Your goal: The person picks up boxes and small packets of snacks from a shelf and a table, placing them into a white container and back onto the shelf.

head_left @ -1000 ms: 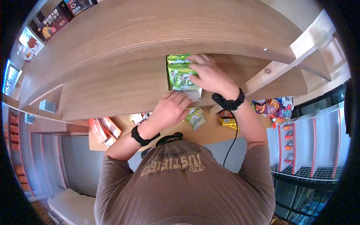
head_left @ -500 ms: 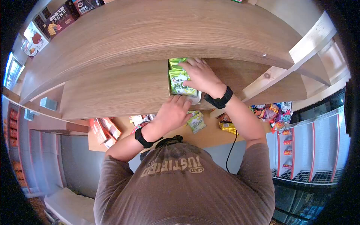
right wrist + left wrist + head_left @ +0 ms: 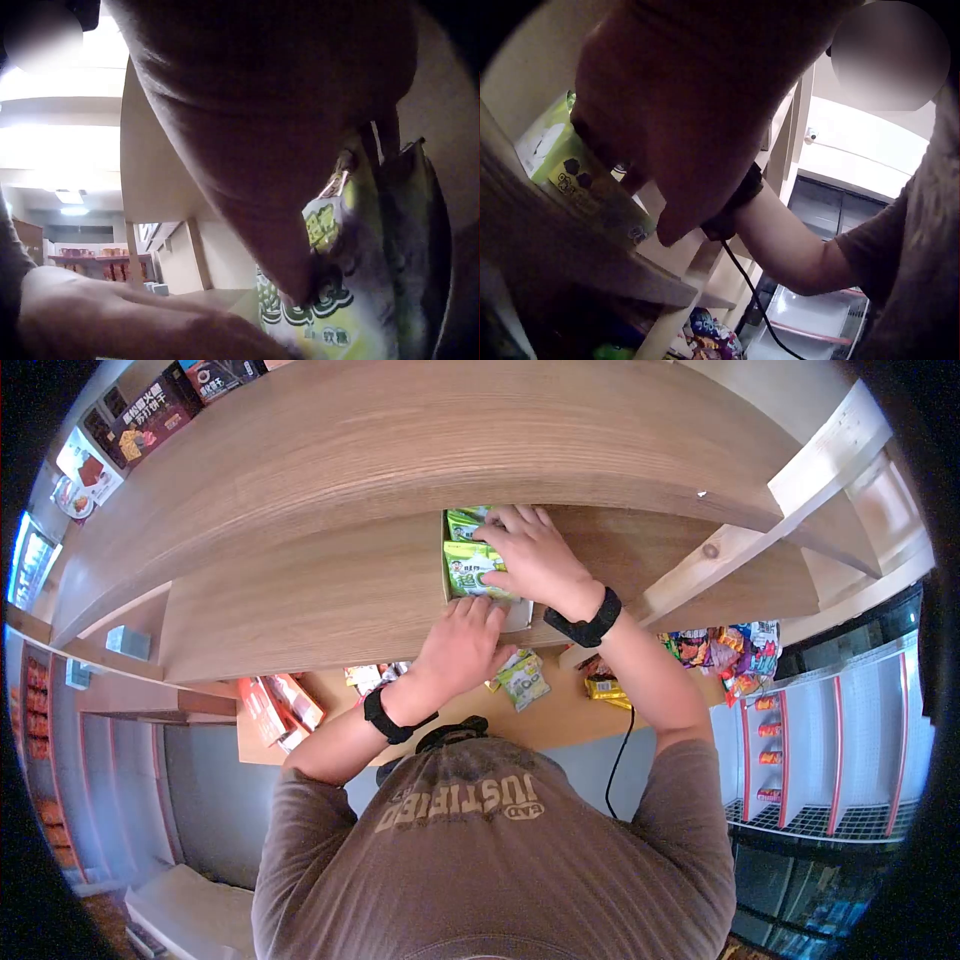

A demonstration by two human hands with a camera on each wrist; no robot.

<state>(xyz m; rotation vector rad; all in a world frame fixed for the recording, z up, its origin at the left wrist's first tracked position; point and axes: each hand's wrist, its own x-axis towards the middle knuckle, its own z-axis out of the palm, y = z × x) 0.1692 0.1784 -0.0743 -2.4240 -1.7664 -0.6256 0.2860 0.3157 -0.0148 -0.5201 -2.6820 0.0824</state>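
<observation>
In the head view the right hand (image 3: 530, 555) reaches into the wooden shelf (image 3: 300, 590). Its thumb and fingers are closed on the front one of two green packets (image 3: 466, 565) standing in one white box (image 3: 518, 616). The left hand (image 3: 462, 645) curls over that box's front edge. The left wrist view shows one of the green packets (image 3: 592, 187) under dark fingers. The right wrist view shows both green packets (image 3: 330, 315), the thumb pressing the front one.

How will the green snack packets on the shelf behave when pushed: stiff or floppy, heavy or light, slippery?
Probably floppy: the green snack packets are thin film pouches, and the one under the right hand looks wrinkled. Likely light for their size: they look puffy. Their glossy surface may slip between fingers.
</observation>
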